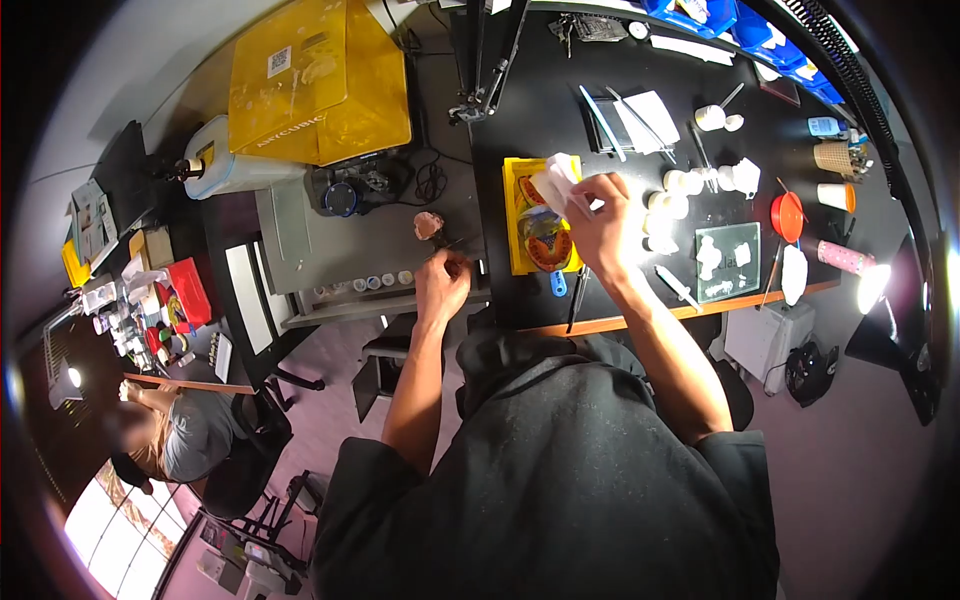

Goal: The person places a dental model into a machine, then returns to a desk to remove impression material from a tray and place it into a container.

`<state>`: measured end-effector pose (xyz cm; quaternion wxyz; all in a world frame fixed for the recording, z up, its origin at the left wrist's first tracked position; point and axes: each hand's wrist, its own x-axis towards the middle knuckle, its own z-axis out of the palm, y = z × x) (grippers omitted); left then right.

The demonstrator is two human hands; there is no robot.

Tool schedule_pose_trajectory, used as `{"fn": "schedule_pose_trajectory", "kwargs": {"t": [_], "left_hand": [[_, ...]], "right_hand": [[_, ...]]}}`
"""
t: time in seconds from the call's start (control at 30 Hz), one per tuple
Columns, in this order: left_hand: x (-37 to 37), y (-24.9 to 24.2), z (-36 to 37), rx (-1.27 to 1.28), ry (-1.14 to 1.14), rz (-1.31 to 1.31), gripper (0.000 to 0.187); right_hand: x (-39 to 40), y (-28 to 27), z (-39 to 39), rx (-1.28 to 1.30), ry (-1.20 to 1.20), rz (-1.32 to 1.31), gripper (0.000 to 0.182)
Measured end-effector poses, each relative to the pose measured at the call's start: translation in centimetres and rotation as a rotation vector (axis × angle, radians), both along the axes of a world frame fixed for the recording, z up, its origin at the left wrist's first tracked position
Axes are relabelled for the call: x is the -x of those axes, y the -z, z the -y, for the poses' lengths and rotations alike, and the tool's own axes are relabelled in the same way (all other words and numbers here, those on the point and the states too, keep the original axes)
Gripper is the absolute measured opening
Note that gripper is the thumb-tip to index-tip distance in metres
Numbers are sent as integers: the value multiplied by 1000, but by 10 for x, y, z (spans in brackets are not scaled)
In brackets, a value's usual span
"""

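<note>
My left hand (442, 287) is closed, its fingers pinched together over the grey desk. Just past its fingertips is a small rounded pinkish piece (428, 225) with a dark stem that runs down to the fingers. My right hand (605, 220) grips a crumpled white tissue (553, 181) between thumb and fingers. Below the tissue lies a yellow tray (511, 235) holding orange horseshoe-shaped dental pieces (549, 250), partly covered by the tissue. A blue handle (558, 285) sticks out at the tray's near edge.
Small white cups (668, 205), a glass slab (728, 262), a red bowl (787, 217) and pen-like tools (678, 287) spread across the black bench on the right. A yellow printer cover (320, 85) stands at the back left. Another person (195, 435) sits far left.
</note>
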<state>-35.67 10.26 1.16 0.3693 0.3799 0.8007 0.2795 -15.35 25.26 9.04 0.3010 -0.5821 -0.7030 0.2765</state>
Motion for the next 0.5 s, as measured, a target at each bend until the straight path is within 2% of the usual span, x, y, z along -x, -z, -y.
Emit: {"fn": "schedule_pose_trajectory", "kwargs": {"t": [0.03,0.13,0.27,0.33,0.37,0.43,0.47,0.5], "left_hand": [[0,1,1,68,27,5,18],[-8,-7,-1,68,-1,72,17],[-26,-22,-5,-50,-150,393,33],[-49,-37,-8,-285,-70,180,58],[-58,-40,-6,-330,49,57,77],[-75,-45,-9,-366,88,55,84],[-81,-41,-9,-370,78,95,85],[-85,-39,-11,-351,52,155,83]], "right_hand": [[3,1,1,56,-9,85,9],[5,-3,-1,119,-80,118,10],[-2,3,-4,-112,-188,173,12],[-9,2,-4,-101,-229,114,17],[-12,-3,-3,-107,-230,94,19],[-16,-16,6,-99,-218,54,28],[-24,-7,9,-219,-229,-3,35],[-30,-11,17,-166,-196,-28,37]]}}
